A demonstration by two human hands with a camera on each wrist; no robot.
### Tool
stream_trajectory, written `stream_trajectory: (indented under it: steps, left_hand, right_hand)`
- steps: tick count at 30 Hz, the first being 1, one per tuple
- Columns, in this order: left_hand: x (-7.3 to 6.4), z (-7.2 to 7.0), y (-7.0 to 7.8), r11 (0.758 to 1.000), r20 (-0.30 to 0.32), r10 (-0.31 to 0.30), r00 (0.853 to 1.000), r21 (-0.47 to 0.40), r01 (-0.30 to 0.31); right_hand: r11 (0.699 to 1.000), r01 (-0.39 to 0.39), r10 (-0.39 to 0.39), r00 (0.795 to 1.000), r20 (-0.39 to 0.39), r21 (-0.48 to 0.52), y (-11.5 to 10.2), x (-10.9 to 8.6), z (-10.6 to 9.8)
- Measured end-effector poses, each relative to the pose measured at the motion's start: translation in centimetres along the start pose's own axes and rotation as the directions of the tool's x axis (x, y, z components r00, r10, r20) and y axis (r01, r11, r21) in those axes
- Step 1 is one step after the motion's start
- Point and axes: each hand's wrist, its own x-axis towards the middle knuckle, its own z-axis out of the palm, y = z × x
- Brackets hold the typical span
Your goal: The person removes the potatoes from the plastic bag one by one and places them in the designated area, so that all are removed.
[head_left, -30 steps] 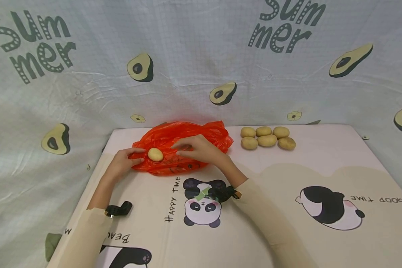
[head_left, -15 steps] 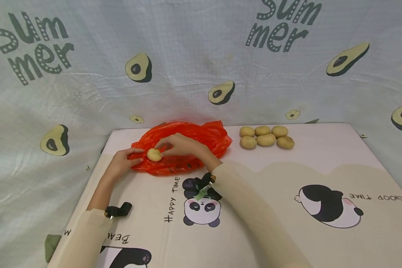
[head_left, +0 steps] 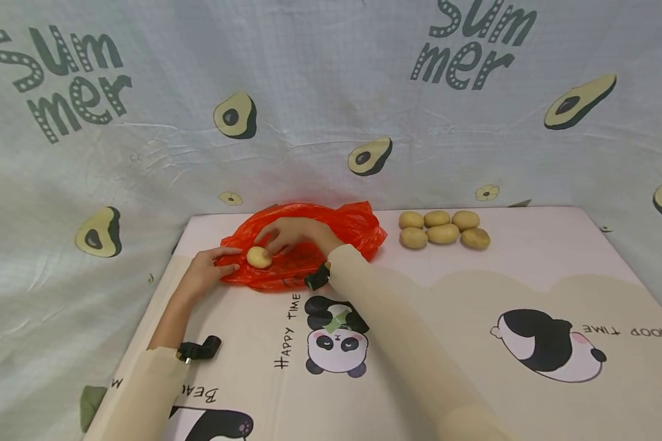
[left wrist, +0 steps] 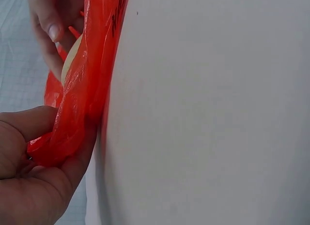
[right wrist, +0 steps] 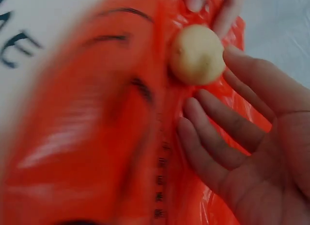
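Note:
A crumpled red plastic bag [head_left: 358, 229] lies at the back left of the table. One pale yellow potato [head_left: 258, 258] rests at its left part, with red film around it. My left hand [head_left: 205, 271] pinches the bag's left edge between thumb and fingers, as the left wrist view shows at the folded film [left wrist: 72, 123]. Over the bag, my right hand [head_left: 290, 234] reaches to the potato from the right. In the right wrist view its thumb tip is right at the edge of the potato [right wrist: 197, 55], while the other fingers [right wrist: 220, 138] lie loosely extended just beside it.
Several potatoes [head_left: 442, 234] stand in two rows at the back right. The table [head_left: 447, 343] wears a cover printed with pandas and lettering. Behind it hangs a pale curtain [head_left: 303, 79] with avocado prints.
My right hand has moved left across the bag to the potato, its wrist swinging up and farther back. The left hand has kept its place at the bag's edge.

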Motion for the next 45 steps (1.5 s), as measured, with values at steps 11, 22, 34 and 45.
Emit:
stream_trajectory:
  steps: [11, 22, 34, 45]
  left_hand:
    - [0.1, 0.1, 0.0, 1.000, -0.011, 0.001, 1.000, -0.012, -0.001]
    - [0.1, 0.2, -0.1, 1.000, -0.007, 0.024, 1.000, -0.015, -0.024]
    - [-0.3, 0.4, 0.2, 0.999, -0.013, 0.019, 1.000, -0.036, -0.020]
    - [-0.3, 0.6, 0.5, 0.999, -0.028, 0.015, 0.999, -0.047, -0.016]
  right_hand:
    - [0.993, -0.112, 0.112, 0.994, -0.006, -0.049, -2.3, 0.4, 0.5]
    - [0.989, -0.094, 0.092, 0.995, -0.024, -0.113, -1.8, 0.9, 0.3]
    - [0.992, 0.121, -0.121, 0.993, 0.015, -0.043, -0.2, -1.9, -0.2]
    - [0.949, 0.162, -0.227, 0.946, -0.229, -0.271, 0.2, -7.6, -1.5]
